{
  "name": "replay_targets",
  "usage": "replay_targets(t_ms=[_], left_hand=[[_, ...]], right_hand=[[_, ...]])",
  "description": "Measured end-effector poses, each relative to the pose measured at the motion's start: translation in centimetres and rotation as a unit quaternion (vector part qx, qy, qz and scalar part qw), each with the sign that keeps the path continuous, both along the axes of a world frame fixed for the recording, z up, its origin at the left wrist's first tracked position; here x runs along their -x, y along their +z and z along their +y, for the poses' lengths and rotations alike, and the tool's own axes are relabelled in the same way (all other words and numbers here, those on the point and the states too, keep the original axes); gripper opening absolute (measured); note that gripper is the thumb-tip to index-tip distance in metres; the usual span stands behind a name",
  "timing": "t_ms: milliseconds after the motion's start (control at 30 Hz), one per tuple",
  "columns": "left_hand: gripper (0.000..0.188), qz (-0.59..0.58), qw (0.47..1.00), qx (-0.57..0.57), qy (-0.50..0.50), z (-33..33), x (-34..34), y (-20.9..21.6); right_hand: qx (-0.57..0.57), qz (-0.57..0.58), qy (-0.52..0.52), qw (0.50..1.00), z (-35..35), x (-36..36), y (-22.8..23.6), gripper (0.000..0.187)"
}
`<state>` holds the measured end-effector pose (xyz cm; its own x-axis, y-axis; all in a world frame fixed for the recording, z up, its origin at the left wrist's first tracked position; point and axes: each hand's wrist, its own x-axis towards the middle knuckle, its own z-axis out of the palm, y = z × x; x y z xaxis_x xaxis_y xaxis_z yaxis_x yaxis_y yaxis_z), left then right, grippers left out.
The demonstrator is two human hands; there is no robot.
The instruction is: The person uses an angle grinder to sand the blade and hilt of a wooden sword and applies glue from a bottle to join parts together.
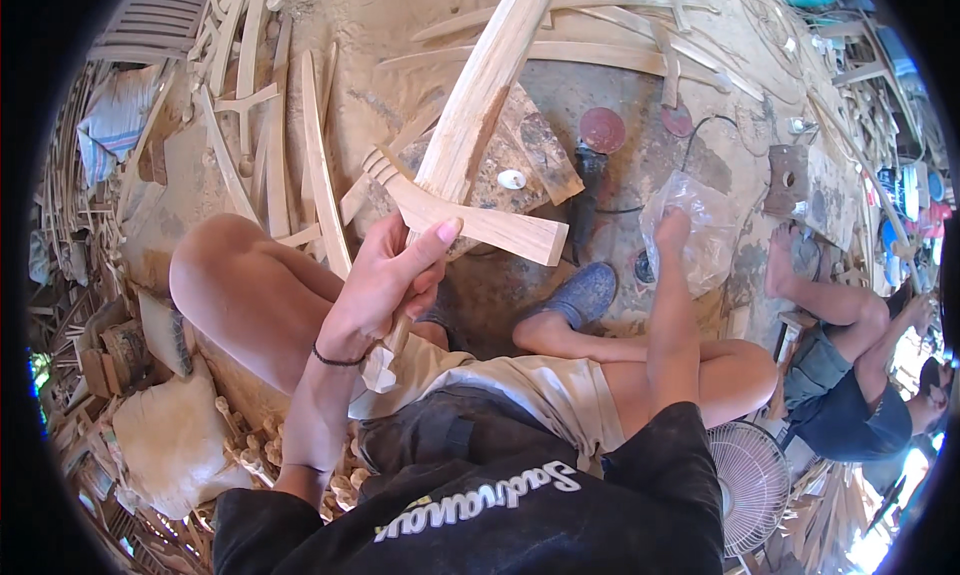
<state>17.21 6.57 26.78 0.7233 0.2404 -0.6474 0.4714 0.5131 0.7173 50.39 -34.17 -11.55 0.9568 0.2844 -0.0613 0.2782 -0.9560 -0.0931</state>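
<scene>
My left hand [392, 275] is closed round the handle of a pale wooden sword [478, 115], its thumb pressed on the curved crossguard [490, 225]. The blade points up and away from me, and the pommel [380, 371] shows below my wrist. To the right, my right hand [672, 229] reaches down to a clear plastic bag [706, 237] on the ground. The bag and the hand's own back hide its fingers, so I cannot make out what they hold. Under the blade lies a stained wooden board [535, 140] with a small white oval piece [511, 179] on it.
A dark tool with a reddish round disc [602, 131] stands beyond the board, near another reddish disc [676, 122]. Wooden blades [316, 155] lie about the dusty floor. A fan [752, 485] stands at lower right. Another person [850, 375] sits at far right.
</scene>
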Motion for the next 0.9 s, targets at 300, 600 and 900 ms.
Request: replay_targets(t_ms=[300,600,900], left_hand=[[0.036,-0.036,0.993,0.115,-0.022,-0.1,-0.4,0.8],[0.038,-0.047,0.984,0.162,-0.048,0.3,0.3,1.0],[0.034,-0.050,0.985,0.159,-0.046,0.6,0.9,1.6]], right_hand=[[-0.291,0.032,-0.139,0.946,-0.1,-5.8,10.7,0.030],[-0.495,-0.009,0.293,0.818,22.5,10.5,39.9,0.022],[-0.294,-0.163,0.531,0.778,24.1,12.7,41.5,0.038]])
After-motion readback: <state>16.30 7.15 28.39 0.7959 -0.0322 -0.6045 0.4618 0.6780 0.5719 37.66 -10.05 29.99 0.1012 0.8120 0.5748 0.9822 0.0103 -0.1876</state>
